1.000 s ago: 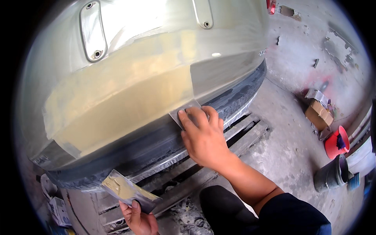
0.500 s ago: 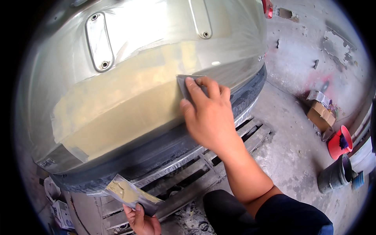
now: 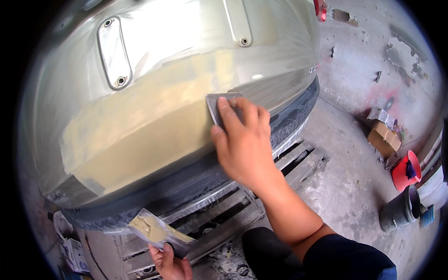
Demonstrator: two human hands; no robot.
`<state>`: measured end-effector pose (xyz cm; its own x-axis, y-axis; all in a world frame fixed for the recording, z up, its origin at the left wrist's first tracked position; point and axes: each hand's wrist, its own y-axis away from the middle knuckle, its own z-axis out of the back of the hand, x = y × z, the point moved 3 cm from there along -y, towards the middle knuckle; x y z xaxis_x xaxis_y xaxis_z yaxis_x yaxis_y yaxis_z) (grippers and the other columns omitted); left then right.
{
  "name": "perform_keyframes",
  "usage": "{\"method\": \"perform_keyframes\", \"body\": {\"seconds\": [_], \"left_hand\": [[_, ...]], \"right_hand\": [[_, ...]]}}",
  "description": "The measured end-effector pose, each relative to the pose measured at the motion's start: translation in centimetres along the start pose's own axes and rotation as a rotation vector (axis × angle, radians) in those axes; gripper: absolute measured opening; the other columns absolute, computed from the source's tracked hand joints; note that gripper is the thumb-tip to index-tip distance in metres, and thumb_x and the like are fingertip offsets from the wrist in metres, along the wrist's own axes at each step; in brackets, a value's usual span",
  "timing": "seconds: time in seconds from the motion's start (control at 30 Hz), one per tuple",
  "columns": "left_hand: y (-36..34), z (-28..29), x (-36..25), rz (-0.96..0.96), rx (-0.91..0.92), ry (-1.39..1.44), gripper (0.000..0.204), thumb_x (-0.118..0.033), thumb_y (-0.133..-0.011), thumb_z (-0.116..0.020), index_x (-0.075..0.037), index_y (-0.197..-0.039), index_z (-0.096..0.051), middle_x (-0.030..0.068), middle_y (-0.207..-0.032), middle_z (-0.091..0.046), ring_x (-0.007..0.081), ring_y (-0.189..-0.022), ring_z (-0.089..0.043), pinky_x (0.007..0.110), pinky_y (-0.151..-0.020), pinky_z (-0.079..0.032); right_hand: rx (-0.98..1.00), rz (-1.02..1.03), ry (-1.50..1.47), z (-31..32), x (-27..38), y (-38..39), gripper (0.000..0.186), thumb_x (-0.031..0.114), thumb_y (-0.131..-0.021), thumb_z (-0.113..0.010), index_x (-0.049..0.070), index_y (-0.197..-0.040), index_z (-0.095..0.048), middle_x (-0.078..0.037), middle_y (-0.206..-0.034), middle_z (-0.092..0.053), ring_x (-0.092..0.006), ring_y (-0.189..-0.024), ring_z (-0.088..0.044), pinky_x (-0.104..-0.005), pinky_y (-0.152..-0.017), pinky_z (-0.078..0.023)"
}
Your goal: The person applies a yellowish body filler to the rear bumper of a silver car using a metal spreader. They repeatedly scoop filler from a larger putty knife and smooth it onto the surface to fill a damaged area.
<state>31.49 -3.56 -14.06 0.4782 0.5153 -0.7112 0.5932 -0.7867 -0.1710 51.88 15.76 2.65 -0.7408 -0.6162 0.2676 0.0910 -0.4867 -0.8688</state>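
Observation:
In my right hand (image 3: 245, 140) is a thin grey putty spreader (image 3: 215, 105), pressed flat against the silver car panel (image 3: 275, 60). Its left edge rests at the right end of a broad patch of pale yellow body filler (image 3: 149, 133). My fingers lie over the spreader's back, with the thumb along its lower side. Low down, my left hand (image 3: 170, 263) grips a flat rectangular plate (image 3: 161, 232), thumb on top. Yellow filler is smeared on the plate's upper face. This hand is below the dark bumper (image 3: 186, 175), apart from the car.
A wooden pallet (image 3: 224, 219) lies beneath the bumper. Along the wall at right are a cardboard box (image 3: 385, 139), a red bucket (image 3: 405, 170) with something dark in it, and a black bucket (image 3: 396, 210). A white box (image 3: 74, 254) stands at lower left.
My right hand and the spreader have shifted slightly left and down across the panel. My left hand and the filler plate have barely moved.

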Motion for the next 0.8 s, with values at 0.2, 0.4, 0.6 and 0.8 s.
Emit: {"method": "perform_keyframes", "body": {"seconds": [0.2, 0.4, 0.6, 0.8], "left_hand": [[0.3, -0.9, 0.7, 0.009, 0.027, 0.000, 0.053, -0.002, -0.099, -0.061, -0.003, -0.149, -0.043, 0.0115, -0.138, -0.060, 0.0237, -0.122, -0.062, 0.041, -0.103, -0.052], [1.4, -2.7, -0.1, 0.010, 0.062, 0.062, 0.053, 0.000, -0.099, -0.059, -0.003, -0.149, -0.042, 0.0116, -0.139, -0.060, 0.0244, -0.124, -0.061, 0.043, -0.108, -0.049], [1.8, -3.5, 1.2, 0.095, 0.077, 0.151, 0.047, 0.003, -0.098, -0.058, 0.000, -0.144, -0.046, 0.0132, -0.137, -0.062, 0.0223, -0.125, -0.061, 0.039, -0.109, -0.046], [2.1, -2.8, 0.5, 0.015, -0.009, 0.061, 0.047, 0.003, -0.100, -0.056, -0.001, -0.145, -0.045, 0.0122, -0.139, -0.060, 0.0225, -0.125, -0.061, 0.042, -0.109, -0.048]], "right_hand": [[0.047, 0.103, -0.007, -1.5, 1.0, 1.9, 0.051, 0.016, -0.089, -0.069, 0.004, -0.138, -0.060, -0.016, -0.136, -0.051, -0.0447, -0.118, -0.045, -0.0542, -0.090, -0.042], [0.227, 0.188, -0.385, 1.4, 0.6, 5.9, 0.050, 0.012, -0.088, -0.071, 0.004, -0.136, -0.063, -0.016, -0.135, -0.051, -0.0426, -0.122, -0.046, -0.0504, -0.099, -0.043], [0.726, 0.089, -1.110, 2.2, 0.8, 13.6, 0.043, 0.010, -0.094, -0.072, 0.001, -0.136, -0.066, -0.017, -0.136, -0.055, -0.0327, -0.127, -0.055, -0.0393, -0.104, -0.046], [0.600, 0.232, -0.658, 3.0, 1.7, 13.7, 0.042, 0.012, -0.084, -0.079, 0.008, -0.125, -0.074, -0.013, -0.133, -0.057, -0.0399, -0.125, -0.054, -0.0459, -0.103, -0.049]]}}
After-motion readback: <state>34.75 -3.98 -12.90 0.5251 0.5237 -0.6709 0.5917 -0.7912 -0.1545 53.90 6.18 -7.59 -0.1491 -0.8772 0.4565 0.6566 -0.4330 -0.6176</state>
